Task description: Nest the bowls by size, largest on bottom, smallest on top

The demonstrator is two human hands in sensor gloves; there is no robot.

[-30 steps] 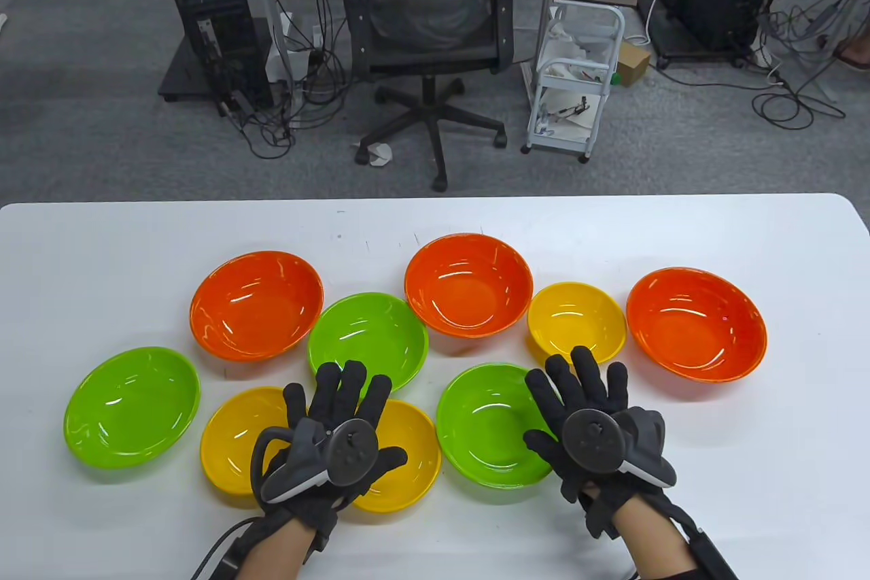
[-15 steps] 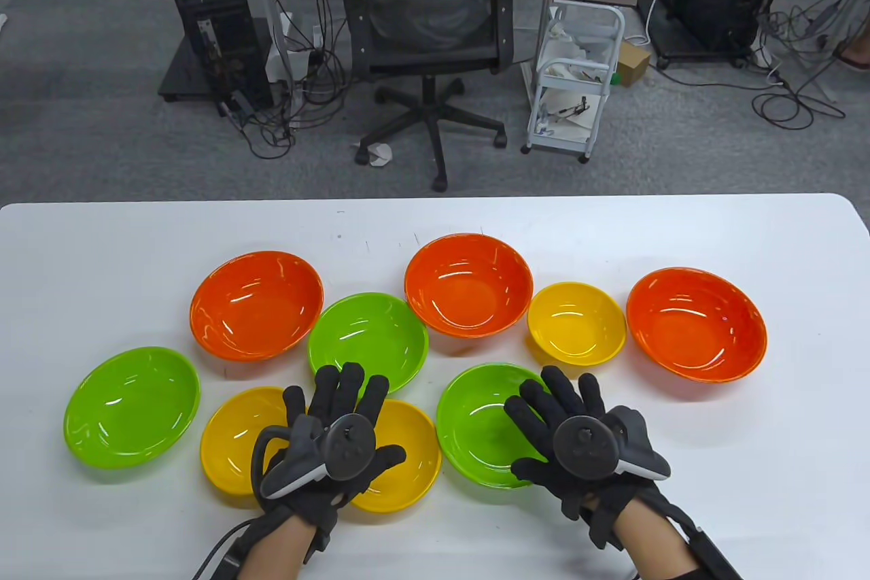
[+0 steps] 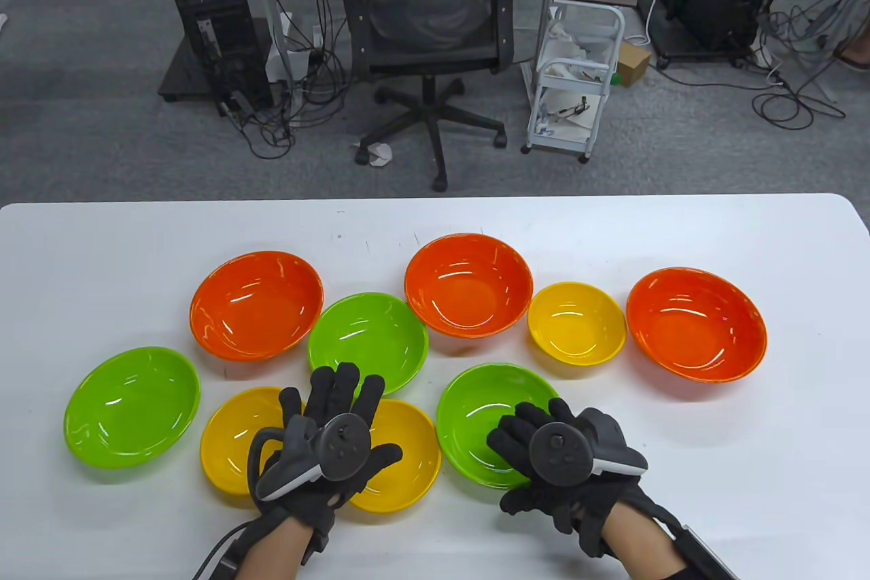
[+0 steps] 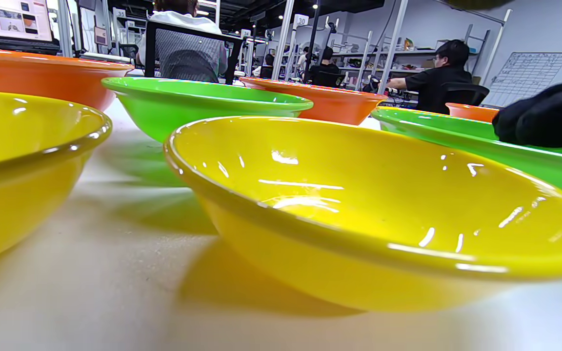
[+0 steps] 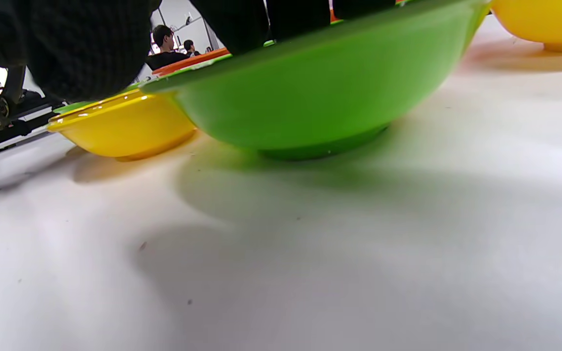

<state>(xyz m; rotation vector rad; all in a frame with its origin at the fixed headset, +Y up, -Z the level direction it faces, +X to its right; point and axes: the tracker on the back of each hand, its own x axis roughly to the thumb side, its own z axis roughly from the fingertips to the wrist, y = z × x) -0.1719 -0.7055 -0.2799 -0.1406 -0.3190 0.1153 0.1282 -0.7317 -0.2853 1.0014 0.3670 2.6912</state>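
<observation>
The right hand's fingers (image 3: 516, 427) were curled down over the near right rim of the near green bowl (image 3: 476, 413), and in the right wrist view dark fingertips (image 5: 232, 19) sat on that rim; whether a thumb pressed from beneath could not be told. The right hand (image 3: 564, 464) itself lay at the bowl's near right edge, its tracker facing up. The left hand's fingers (image 3: 340, 389) were stretched out and slightly spread, pointing away over the gap between two yellow bowls, and whether they touched anything could not be told. The left hand (image 3: 326, 457) hung over the near left yellow bowl (image 3: 228, 444) and the near middle yellow bowl (image 3: 408, 464), which stood side by side on the white table (image 3: 136, 233). In the left wrist view the near middle yellow bowl (image 4: 359, 209) filled the foreground, upright and separate from its neighbours. Farther out, a middle green bowl (image 3: 367, 338) stood just beyond the left fingertips, and a left green bowl (image 3: 132, 406) sat near the left edge. Three orange bowls stood across the far row: the left orange bowl (image 3: 257, 304), the middle orange bowl (image 3: 469, 284) and the right orange bowl (image 3: 697, 325), with a small far yellow bowl (image 3: 576, 323) between the last two. All nine bowls stood singly, none nested.
</observation>
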